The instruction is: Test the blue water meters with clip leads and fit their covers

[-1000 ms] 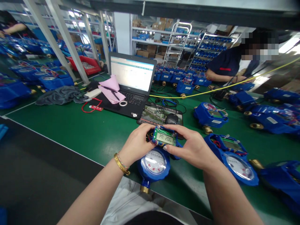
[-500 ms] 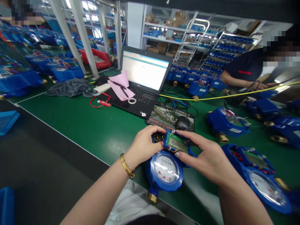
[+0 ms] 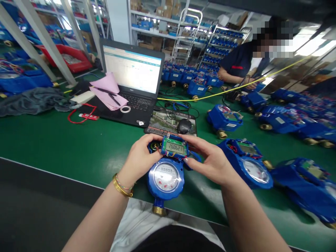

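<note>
A blue water meter [image 3: 166, 178] with a round clear dial and a brass threaded end stands at the near table edge. At its far side sits a display module [image 3: 174, 147], a green circuit board with a lit number screen and thin coloured wires. My left hand [image 3: 140, 159] is closed at the module's left edge, thumb by the wires. From the right, my right hand [image 3: 210, 159] pinches the module, fingers along its top and thumb at its lower corner. An open housing with a round dark part shows beside my left fingers.
Beyond my hands are a laptop [image 3: 131, 70], pink paper [image 3: 109, 91] with pens, and a black mouse [image 3: 184, 126]. More blue meters [image 3: 246, 161] stand to the right. A yellow cable [image 3: 231, 91] crosses the back, near a co-worker [image 3: 238, 64]. A grey cloth [image 3: 39, 99] lies left.
The view has swung to the right, so the bench things appear further left. Both hands keep their hold, and the display module now looks more level.
</note>
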A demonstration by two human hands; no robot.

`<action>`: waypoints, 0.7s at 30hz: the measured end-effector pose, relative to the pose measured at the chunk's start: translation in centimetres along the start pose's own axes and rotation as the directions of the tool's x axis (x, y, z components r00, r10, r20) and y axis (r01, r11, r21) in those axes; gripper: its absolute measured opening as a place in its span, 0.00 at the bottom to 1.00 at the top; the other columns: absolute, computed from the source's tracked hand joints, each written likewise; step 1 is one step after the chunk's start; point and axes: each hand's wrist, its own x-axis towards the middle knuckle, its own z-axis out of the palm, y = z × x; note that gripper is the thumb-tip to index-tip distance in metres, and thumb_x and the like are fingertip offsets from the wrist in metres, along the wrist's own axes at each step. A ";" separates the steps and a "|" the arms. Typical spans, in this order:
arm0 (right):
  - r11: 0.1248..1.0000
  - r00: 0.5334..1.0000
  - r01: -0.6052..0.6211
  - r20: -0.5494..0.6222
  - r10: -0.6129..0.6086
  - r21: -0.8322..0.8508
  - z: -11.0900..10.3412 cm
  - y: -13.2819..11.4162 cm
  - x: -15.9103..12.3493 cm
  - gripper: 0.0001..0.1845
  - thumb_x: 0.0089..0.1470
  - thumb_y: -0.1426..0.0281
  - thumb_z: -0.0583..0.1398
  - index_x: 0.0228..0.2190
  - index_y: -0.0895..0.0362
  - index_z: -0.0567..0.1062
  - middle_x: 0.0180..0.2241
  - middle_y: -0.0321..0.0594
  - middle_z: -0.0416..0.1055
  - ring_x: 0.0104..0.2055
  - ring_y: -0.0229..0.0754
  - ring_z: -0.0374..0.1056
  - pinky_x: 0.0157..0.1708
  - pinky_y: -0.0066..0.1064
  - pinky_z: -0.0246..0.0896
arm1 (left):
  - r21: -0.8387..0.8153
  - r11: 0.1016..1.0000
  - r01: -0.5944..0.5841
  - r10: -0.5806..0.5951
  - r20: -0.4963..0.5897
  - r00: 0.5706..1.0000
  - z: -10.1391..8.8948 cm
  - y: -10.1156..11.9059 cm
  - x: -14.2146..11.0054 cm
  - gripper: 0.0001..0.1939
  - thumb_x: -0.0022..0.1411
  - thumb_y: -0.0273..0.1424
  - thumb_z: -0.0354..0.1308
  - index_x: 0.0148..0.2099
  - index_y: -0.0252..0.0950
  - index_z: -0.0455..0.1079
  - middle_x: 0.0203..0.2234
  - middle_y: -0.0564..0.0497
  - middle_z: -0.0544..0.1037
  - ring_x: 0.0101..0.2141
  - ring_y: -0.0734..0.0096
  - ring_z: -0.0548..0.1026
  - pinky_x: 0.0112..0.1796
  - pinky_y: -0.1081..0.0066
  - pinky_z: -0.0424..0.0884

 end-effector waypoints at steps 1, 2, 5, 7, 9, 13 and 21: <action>0.997 1.000 0.022 -0.016 -0.023 -0.068 0.1 0.1 0.1 0.29 0.51 0.73 0.60 0.55 0.56 0.67 0.56 0.44 0.66 0.57 0.48 0.63 0.57 0.43 0.62 | -0.001 1.000 0.000 0.000 0.000 1.000 0.0 0.0 0.0 0.14 0.53 0.20 0.61 0.44 0.36 0.72 0.41 0.49 0.77 0.43 0.58 0.74 0.48 0.58 0.68; 0.991 0.998 0.043 -0.028 -0.047 -0.129 0.1 0.2 0.1 0.28 0.50 0.73 0.60 0.55 0.56 0.68 0.55 0.44 0.67 0.57 0.48 0.64 0.58 0.43 0.61 | -0.005 1.000 0.000 0.000 -0.001 1.000 0.0 0.0 0.0 0.14 0.53 0.20 0.61 0.43 0.36 0.72 0.41 0.49 0.77 0.43 0.58 0.74 0.48 0.58 0.67; 0.972 0.995 0.082 -0.044 -0.094 -0.220 0.4 0.6 0.3 0.27 0.51 0.73 0.59 0.54 0.58 0.68 0.54 0.45 0.68 0.55 0.47 0.66 0.57 0.43 0.62 | -0.027 1.000 0.003 -0.003 -0.006 1.000 0.0 -0.1 -0.1 0.15 0.53 0.20 0.61 0.44 0.36 0.72 0.41 0.49 0.77 0.44 0.59 0.73 0.48 0.58 0.67; 0.966 0.991 0.107 -0.049 -0.122 -0.235 0.5 0.7 0.2 0.26 0.52 0.72 0.59 0.54 0.59 0.68 0.54 0.46 0.68 0.55 0.48 0.66 0.56 0.42 0.64 | -0.039 0.999 0.005 -0.006 -0.018 1.000 0.1 -0.2 -0.2 0.15 0.53 0.19 0.61 0.44 0.35 0.71 0.41 0.49 0.77 0.44 0.59 0.73 0.48 0.59 0.67; 0.954 0.987 0.131 -0.053 -0.150 -0.270 0.7 0.9 0.0 0.25 0.53 0.71 0.58 0.54 0.58 0.68 0.53 0.45 0.69 0.54 0.48 0.67 0.55 0.42 0.65 | -0.043 0.999 0.004 -0.005 -0.038 0.999 0.2 -0.2 -0.4 0.16 0.53 0.18 0.62 0.44 0.35 0.72 0.40 0.49 0.77 0.43 0.59 0.73 0.47 0.61 0.68; 0.902 0.971 0.175 -0.082 -0.225 -0.395 0.9 2.7 -0.7 0.25 0.55 0.65 0.58 0.55 0.51 0.67 0.51 0.40 0.71 0.48 0.51 0.72 0.50 0.45 0.71 | -0.015 1.000 -0.012 0.011 -0.078 0.997 0.6 -0.2 -0.8 0.17 0.49 0.18 0.66 0.42 0.36 0.72 0.38 0.51 0.77 0.42 0.62 0.74 0.44 0.66 0.69; 0.878 0.952 0.231 -0.087 -0.292 -0.419 1.0 4.7 -0.6 0.26 0.54 0.59 0.58 0.55 0.49 0.67 0.49 0.40 0.73 0.44 0.54 0.74 0.40 0.43 0.76 | -0.126 0.991 -0.042 0.049 0.051 0.997 -0.9 -0.8 -1.4 0.21 0.52 0.22 0.65 0.49 0.36 0.71 0.45 0.47 0.76 0.46 0.60 0.73 0.49 0.63 0.68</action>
